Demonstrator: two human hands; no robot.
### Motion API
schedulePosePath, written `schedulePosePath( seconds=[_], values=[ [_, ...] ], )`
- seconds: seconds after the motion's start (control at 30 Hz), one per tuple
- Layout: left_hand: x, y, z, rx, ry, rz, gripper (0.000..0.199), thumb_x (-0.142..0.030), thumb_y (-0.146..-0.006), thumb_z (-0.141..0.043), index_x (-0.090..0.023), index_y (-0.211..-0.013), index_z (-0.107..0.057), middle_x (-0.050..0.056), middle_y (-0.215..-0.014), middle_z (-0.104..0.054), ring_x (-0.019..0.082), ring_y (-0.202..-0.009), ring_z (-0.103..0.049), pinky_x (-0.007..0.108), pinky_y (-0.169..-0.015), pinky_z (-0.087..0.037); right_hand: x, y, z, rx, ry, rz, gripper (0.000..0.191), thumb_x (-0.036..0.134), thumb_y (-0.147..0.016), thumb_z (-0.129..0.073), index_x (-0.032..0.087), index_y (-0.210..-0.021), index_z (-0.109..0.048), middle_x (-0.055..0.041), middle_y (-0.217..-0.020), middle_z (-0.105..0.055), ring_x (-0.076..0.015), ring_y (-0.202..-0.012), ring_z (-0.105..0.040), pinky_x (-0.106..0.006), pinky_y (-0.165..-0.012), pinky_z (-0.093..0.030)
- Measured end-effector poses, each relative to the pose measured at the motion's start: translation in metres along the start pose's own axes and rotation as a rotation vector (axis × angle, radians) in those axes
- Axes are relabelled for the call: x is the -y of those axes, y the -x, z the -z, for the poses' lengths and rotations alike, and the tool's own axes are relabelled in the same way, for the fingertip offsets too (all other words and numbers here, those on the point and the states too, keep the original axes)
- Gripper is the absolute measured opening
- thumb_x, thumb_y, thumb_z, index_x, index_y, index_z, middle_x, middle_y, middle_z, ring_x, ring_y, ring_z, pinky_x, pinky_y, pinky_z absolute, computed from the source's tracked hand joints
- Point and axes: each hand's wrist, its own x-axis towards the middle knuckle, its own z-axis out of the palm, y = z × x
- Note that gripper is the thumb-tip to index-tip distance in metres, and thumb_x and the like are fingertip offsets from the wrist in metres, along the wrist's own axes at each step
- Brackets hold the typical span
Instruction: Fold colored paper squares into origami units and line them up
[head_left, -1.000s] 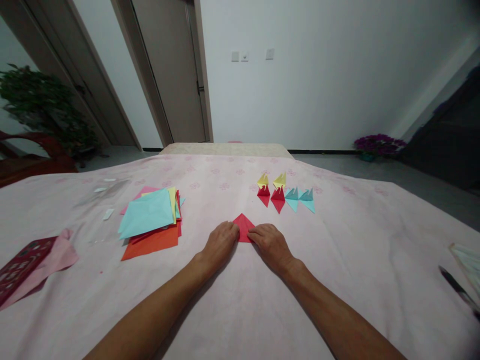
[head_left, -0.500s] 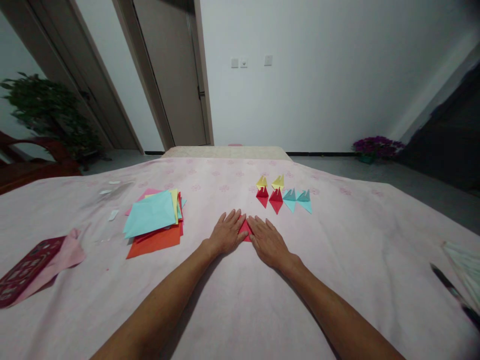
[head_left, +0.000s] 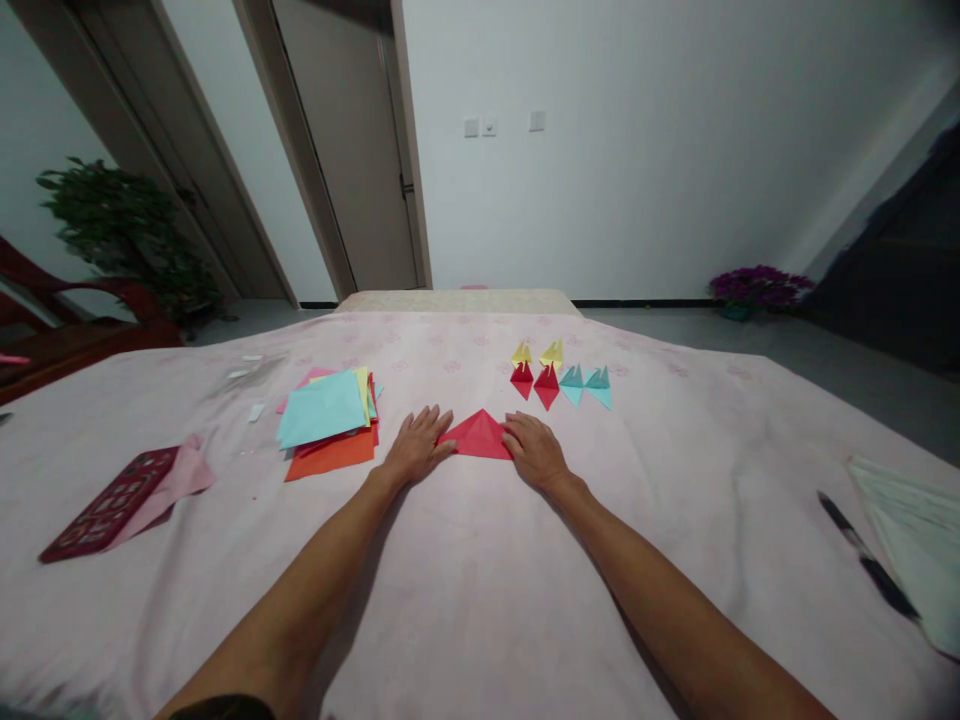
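Note:
A red paper, folded into a triangle with its point away from me, lies flat on the pink tablecloth. My left hand rests at its left corner, palm down with the fingers apart. At the right corner my right hand touches the paper, its fingers bent and pressed onto the edge. Just beyond my right hand stand small folded paper figures: yellow ones, red ones and light blue ones.
Left of my hands lies a stack of coloured paper sheets. A dark red packet with pink paper is at the far left. On the right are a black pen and a pale sheet.
My hands have moved apart, the left one outward to the left and the right one slightly right, uncovering the red triangle between them. The view has shifted a little.

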Motion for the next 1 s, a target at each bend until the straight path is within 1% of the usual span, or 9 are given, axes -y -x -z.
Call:
schedulePosePath(
  seconds=[0.23, 0.4, 0.5, 0.6, 0.7, 0.73, 0.8, 0.87, 1.0],
  values=[
    [-0.003, 0.000, 0.006, -0.041, 0.223, 0.024, 0.067, -0.062, -0.084, -0.059, -0.024, -0.139, -0.052, 0.014, -0.152, -0.043, 0.030, -0.143, -0.035, 0.053, -0.117, -0.021, 0.015, 0.001, 0.013, -0.068, -0.064, 0.018, 0.005, 0.023, -0.086, -0.061, 0.019, -0.086, -0.065, -0.0082, -0.104, -0.069, -0.0223, -0.103, -0.057, -0.036, -0.092, -0.042],
    [-0.002, 0.001, 0.007, -0.146, 0.447, -0.027, 0.055, -0.048, -0.071, -0.079, -0.018, -0.116, -0.069, 0.015, -0.139, -0.057, 0.030, -0.134, -0.048, 0.048, -0.114, -0.033, 0.020, 0.005, 0.020, -0.148, -0.085, -0.036, 0.013, 0.027, -0.092, -0.053, 0.020, -0.085, -0.062, -0.0060, -0.082, -0.066, -0.0207, -0.082, -0.059, -0.032, -0.079, -0.042],
    [-0.004, 0.001, 0.009, -0.191, 0.514, -0.035, 0.043, -0.041, -0.073, -0.077, -0.018, -0.108, -0.072, 0.014, -0.133, -0.063, 0.030, -0.131, -0.051, 0.046, -0.109, -0.040, 0.019, 0.008, 0.021, -0.192, -0.119, -0.077, 0.019, 0.033, -0.096, -0.047, 0.021, -0.089, -0.060, -0.0036, -0.077, -0.066, -0.0183, -0.072, -0.060, -0.028, -0.069, -0.042],
    [-0.012, -0.001, 0.014, -0.262, 0.890, 0.075, 0.044, -0.038, -0.069, -0.081, -0.018, -0.108, -0.073, 0.015, -0.125, -0.067, 0.032, -0.126, -0.056, 0.046, -0.108, -0.041, 0.015, 0.004, 0.020, -0.261, -0.321, -0.199, 0.023, 0.041, -0.094, -0.048, 0.022, -0.089, -0.060, -0.0015, -0.075, -0.066, -0.0171, -0.067, -0.059, -0.027, -0.065, -0.041],
    [-0.027, -0.009, 0.020, -0.208, 1.296, 0.206, 0.039, -0.043, -0.075, -0.076, -0.016, -0.104, -0.071, 0.013, -0.105, -0.074, 0.028, -0.101, -0.069, 0.041, -0.091, -0.053, 0.014, -0.009, 0.022, -0.347, -0.689, -0.405, 0.029, 0.050, -0.086, -0.056, 0.021, -0.081, -0.057, 0.0012, -0.065, -0.059, -0.0160, -0.059, -0.054, -0.026, -0.056, -0.039],
    [-0.032, -0.013, 0.021, -0.236, 1.409, 0.255, 0.038, -0.045, -0.075, -0.077, -0.016, -0.099, -0.071, 0.011, -0.098, -0.074, 0.025, -0.093, -0.070, 0.038, -0.086, -0.054, 0.015, -0.016, 0.023, -0.361, -0.758, -0.443, 0.032, 0.053, -0.085, -0.057, 0.021, -0.079, -0.055, 0.0020, -0.062, -0.057, -0.0155, -0.057, -0.052, -0.025, -0.053, -0.038],
    [-0.042, -0.023, 0.025, -0.326, 1.582, 0.336, 0.041, -0.046, -0.071, -0.080, -0.016, -0.097, -0.069, 0.008, -0.096, -0.074, 0.021, -0.085, -0.070, 0.032, -0.080, -0.055, 0.020, -0.030, 0.026, -0.344, -0.832, -0.472, 0.035, 0.056, -0.084, -0.056, 0.021, -0.080, -0.055, 0.0025, -0.060, -0.056, -0.0147, -0.053, -0.051, -0.024, -0.048, -0.036],
    [-0.049, -0.033, 0.030, -0.303, 1.724, 0.372, 0.051, -0.049, -0.070, -0.080, -0.016, -0.106, -0.066, 0.010, -0.102, -0.074, 0.022, -0.085, -0.071, 0.032, -0.076, -0.056, 0.027, -0.042, 0.028, -0.272, -0.909, -0.495, 0.037, 0.057, -0.081, -0.058, 0.021, -0.081, -0.057, 0.0026, -0.060, -0.057, -0.0140, -0.049, -0.050, -0.023, -0.043, -0.035],
    [-0.049, -0.043, 0.034, -0.257, 1.856, 0.400, 0.060, -0.045, -0.070, -0.082, -0.009, -0.115, -0.064, 0.016, -0.107, -0.073, 0.027, -0.092, -0.071, 0.037, -0.084, -0.055, 0.039, -0.051, 0.021, -0.125, -1.019, -0.579, 0.034, 0.054, -0.077, -0.063, 0.020, -0.080, -0.058, 0.0044, -0.055, -0.055, -0.0126, -0.042, -0.046, -0.022, -0.038, -0.032]
  ],
)
